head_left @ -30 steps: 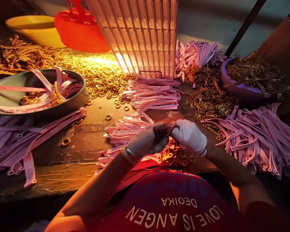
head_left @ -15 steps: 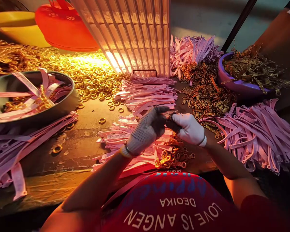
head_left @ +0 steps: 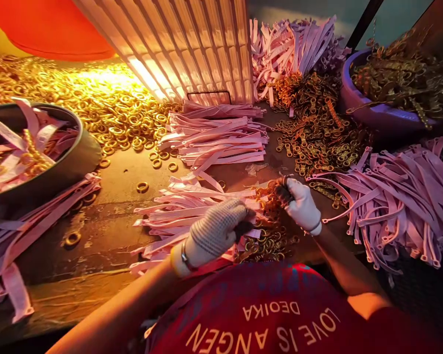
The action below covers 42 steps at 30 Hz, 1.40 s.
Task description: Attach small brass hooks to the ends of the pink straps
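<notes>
My left hand (head_left: 217, 228), in a pale dotted glove with darkened fingertips, curls palm-down over the front pile of pink straps (head_left: 180, 199). What its closed fingers hold, if anything, is hidden. Further right, my right hand (head_left: 301, 204) wears a white glove and is bent into a pinch with blackened fingertips. Whatever lies in that pinch is too dark to make out. Between the two hands are brass-coloured clasps (head_left: 268, 194) at the strap ends. More metal rings and clasps (head_left: 269, 246) lie just below, close to my shirt.
Loose gold rings (head_left: 133, 115) spread across the back left. At left is a dark basin (head_left: 90, 147) with straps and chain. A ribbed panel (head_left: 206, 54) stands behind. To the right are a clasp heap (head_left: 317, 132), a purple basin (head_left: 349, 83) and more pink straps (head_left: 402, 196).
My hands were together above the straps and have come apart. The left moved down towards me; the right moved slightly right and down. The view has shifted too.
</notes>
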Motion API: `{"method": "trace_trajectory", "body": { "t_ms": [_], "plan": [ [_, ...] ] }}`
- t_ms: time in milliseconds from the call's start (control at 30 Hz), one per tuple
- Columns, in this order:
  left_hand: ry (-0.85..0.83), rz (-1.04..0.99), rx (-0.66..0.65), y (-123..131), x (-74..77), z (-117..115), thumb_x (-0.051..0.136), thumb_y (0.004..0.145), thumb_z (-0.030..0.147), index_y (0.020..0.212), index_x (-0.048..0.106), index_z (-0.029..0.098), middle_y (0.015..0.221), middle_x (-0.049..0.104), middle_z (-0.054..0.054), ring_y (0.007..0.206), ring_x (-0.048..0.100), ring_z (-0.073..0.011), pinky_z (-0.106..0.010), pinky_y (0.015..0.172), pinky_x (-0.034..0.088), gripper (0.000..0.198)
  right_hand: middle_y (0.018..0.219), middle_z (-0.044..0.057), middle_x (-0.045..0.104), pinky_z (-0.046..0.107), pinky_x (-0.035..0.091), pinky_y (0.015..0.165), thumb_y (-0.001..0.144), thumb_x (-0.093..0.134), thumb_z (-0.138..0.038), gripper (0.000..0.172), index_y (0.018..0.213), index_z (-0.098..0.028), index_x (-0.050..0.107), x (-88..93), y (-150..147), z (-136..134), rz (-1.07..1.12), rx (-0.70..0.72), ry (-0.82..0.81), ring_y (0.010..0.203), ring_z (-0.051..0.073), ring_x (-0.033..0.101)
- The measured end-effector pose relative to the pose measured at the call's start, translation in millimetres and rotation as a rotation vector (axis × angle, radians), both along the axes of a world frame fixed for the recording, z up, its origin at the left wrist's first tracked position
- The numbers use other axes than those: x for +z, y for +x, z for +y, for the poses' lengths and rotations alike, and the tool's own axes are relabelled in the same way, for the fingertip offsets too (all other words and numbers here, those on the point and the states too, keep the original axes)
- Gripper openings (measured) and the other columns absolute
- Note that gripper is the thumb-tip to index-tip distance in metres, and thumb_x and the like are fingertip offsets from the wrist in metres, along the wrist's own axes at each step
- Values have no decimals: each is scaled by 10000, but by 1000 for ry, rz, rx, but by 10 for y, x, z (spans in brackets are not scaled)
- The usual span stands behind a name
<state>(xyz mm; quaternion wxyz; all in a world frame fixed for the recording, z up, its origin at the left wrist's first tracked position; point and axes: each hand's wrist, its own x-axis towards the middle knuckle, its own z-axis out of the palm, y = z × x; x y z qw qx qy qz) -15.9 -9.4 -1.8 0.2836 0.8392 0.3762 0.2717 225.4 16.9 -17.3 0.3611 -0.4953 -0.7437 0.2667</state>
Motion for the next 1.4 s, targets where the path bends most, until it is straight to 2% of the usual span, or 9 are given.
{"method": "trace_trajectory", "body": {
  "t_ms": [133, 267, 400, 667, 800, 900, 1033, 1233, 1400],
  "plan": [
    [72, -30, 86, -25, -280, -260, 620, 931, 188, 1023, 705, 184, 926, 689, -66, 846, 637, -182, -309, 757, 500, 125, 915, 116, 627, 397, 484, 804, 924, 512, -290, 148, 876, -186, 605, -325, -76, -142, -114, 35, 141, 874, 265, 589],
    [21, -133, 159, -34, -337, -305, 631, 932, 170, 1061, 687, 198, 954, 674, -48, 867, 644, -156, -282, 768, 513, 143, 950, 121, 618, 409, 494, 847, 915, 518, -255, 100, 895, -189, 590, -494, -119, -157, -116, 34, 119, 915, 273, 593],
    [-14, -101, 184, -48, -299, -292, 604, 951, 206, 1157, 673, 201, 1026, 680, -72, 929, 648, -178, -304, 807, 532, 218, 974, 109, 615, 389, 491, 865, 920, 534, -258, 87, 935, -194, 590, -495, -96, -156, -101, 3, 90, 926, 255, 590],
    [13, -43, 236, 28, -333, -312, 601, 945, 236, 1087, 715, 216, 1022, 725, -88, 1007, 658, -230, -379, 906, 522, 183, 947, 111, 618, 382, 480, 853, 975, 495, -313, 159, 919, -193, 584, -449, -132, -148, -78, -3, 69, 903, 246, 583],
    [14, -54, 150, 1, -207, -268, 641, 917, 234, 1023, 739, 219, 994, 737, -78, 933, 674, -220, -357, 847, 525, 145, 942, 107, 615, 376, 477, 833, 963, 505, -299, 146, 894, -195, 581, -456, -105, -145, -67, 16, 73, 875, 239, 574],
    [-4, -74, 144, -57, -27, -53, 611, 937, 247, 1007, 735, 205, 973, 739, -77, 894, 684, -201, -332, 819, 531, 149, 965, 104, 616, 380, 472, 851, 935, 528, -283, 115, 886, -200, 590, -417, -65, -147, -100, 91, 97, 905, 242, 570],
    [-71, 77, 184, -61, 52, 566, 578, 943, 303, 1050, 734, 168, 955, 747, -88, 830, 682, -204, -335, 768, 531, 232, 867, 83, 585, 365, 461, 782, 940, 503, -286, 191, 780, -206, 568, -376, -57, -153, -190, 120, 146, 818, 224, 535],
    [-40, 379, 241, 301, -237, 1562, 551, 902, 195, 1085, 718, 137, 1079, 734, -136, 1018, 646, -271, -397, 920, 472, 254, 957, 113, 628, 380, 481, 820, 882, 561, -240, 80, 861, -193, 622, -430, -88, -186, -311, 88, 187, 906, 254, 560],
    [-96, 414, 317, 562, -424, 1891, 576, 889, 249, 935, 690, 133, 947, 712, -163, 941, 640, -301, -404, 844, 459, 169, 1036, 126, 655, 392, 512, 864, 881, 601, -251, 92, 926, -193, 655, -422, -82, -207, -346, 51, 184, 952, 266, 582]
  ]
}}
